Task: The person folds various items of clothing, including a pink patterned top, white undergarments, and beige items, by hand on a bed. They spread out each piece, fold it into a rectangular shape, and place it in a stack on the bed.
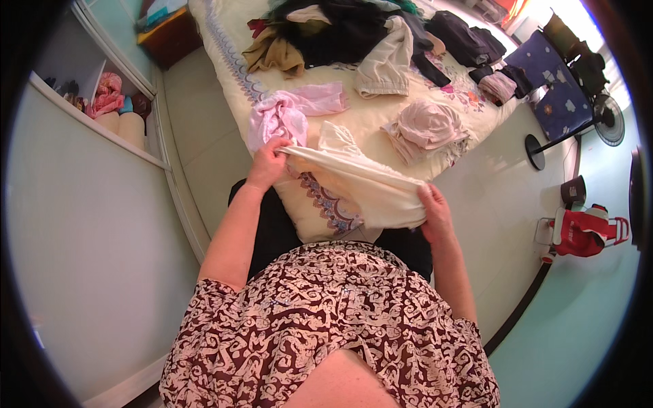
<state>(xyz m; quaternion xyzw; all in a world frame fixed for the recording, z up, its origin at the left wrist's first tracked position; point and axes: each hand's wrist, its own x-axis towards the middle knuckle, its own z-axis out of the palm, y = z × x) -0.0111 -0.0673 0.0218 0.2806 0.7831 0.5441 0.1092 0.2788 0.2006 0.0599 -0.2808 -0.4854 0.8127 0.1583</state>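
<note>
A cream garment [377, 188] is stretched between my two hands above the near edge of the bed. My left hand [268, 166] pinches one end of it, close to a crumpled pink garment [279, 118] on the bedspread. The other end is gripped by my right hand [436, 211], lower and farther right. Part of the cream cloth extends beyond the taut edge onto the bed. Beyond my right hand lies a bundled pale pink garment [428, 125]. A cream garment with a gathered edge [387, 61] rests farther back.
A dark clothes pile [347, 35] covers the bed's far part, with a mustard cloth [275, 53] beside it. At left stands a wardrobe [97, 245] with stuffed shelves. To the right are a pedestal fan [607, 120], a small bin [573, 190] and a red trolley bag [579, 232].
</note>
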